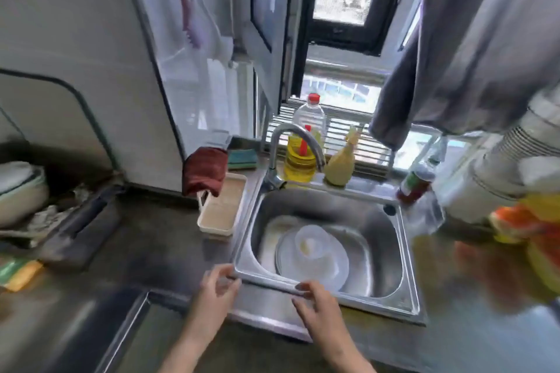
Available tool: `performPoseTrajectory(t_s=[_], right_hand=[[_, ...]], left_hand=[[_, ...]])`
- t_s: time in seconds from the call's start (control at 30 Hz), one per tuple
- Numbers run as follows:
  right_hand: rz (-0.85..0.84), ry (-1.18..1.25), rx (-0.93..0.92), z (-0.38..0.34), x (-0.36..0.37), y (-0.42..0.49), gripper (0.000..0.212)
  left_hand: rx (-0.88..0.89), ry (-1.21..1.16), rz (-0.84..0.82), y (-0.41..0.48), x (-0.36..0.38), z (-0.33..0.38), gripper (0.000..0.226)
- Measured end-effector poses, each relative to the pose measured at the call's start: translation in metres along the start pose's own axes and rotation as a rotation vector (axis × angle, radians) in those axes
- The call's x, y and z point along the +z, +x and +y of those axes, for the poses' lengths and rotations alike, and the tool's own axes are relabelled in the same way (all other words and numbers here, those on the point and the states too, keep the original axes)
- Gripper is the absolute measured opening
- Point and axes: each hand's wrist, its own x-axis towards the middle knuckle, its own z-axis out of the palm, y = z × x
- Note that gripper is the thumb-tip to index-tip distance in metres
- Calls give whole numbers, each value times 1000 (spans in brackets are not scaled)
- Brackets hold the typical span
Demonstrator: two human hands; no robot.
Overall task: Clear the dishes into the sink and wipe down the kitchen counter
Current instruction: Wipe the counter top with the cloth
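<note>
A steel sink (407, 254) is set in the counter (151, 239). Inside it lies a white plate (333, 269) with a clear round bowl (312, 241) on top. My left hand (216, 288) hovers at the sink's near left corner, fingers loosely spread, holding nothing. Just over the sink's front rim is my right hand (316, 303), fingers relaxed and empty. A dark red cloth (204, 171) hangs over the end of a beige rectangular tray (222, 207) left of the sink. A green sponge (242, 158) lies behind the cloth.
A curved tap (291, 142) rises behind the sink, with an oil bottle (300, 160), a clear bottle (309, 115) and a yellow squeeze bottle (341, 165) near it. A red-labelled bottle (413, 186) and orange packaging (521, 221) are at right. A pot (21, 191) sits far left.
</note>
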Motion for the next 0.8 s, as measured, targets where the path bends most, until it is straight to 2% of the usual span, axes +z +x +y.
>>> performPoseTrajectory(t_s=[0.13,0.27,0.43,0.57,0.7,0.8], right_hand=[[-53,-16,-13,8,-31,26,14],[-108,-29,-64,-13,-33,63,14],[-148,-50,-170,-56,-20,112,19],[-146,29,-183,-92,-4,151,16],[-210,260,-72,-133,28,189,25],[-369,559,198,-162,54,209,41]], left_hand=[[-5,-69,211,56,1,45,21],[20,-3,213,95,-8,73,19],[6,-25,188,113,-10,69,16],[11,-102,320,122,-27,61,15],[-47,-94,541,148,-51,56,29],[-115,3,529,167,-59,44,35]])
